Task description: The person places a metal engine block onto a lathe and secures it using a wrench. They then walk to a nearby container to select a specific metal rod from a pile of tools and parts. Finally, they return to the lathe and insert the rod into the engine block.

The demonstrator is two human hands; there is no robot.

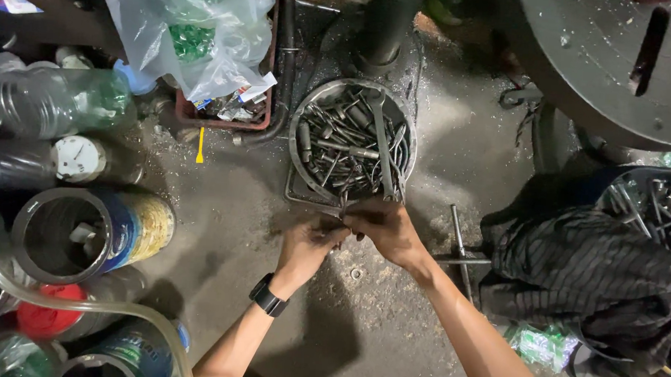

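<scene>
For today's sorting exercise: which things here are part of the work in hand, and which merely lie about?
In hand:
left hand and right hand, together on a small metal piece, hard to make out
round metal bowl of bolts and a wrench

Lying about:
dark cloth
open tin can
clear plastic bag
red cap
plastic bottle

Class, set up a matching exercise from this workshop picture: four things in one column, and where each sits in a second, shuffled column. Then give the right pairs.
Things
1. round metal bowl of tools
2. black smartwatch
3. dark cloth
4. clear plastic bag

Places
A. heaped at the right edge
B. on the left hand's wrist
C. just beyond both hands
D. top left, over a red crate

Pairs: 1-C, 2-B, 3-A, 4-D
</scene>
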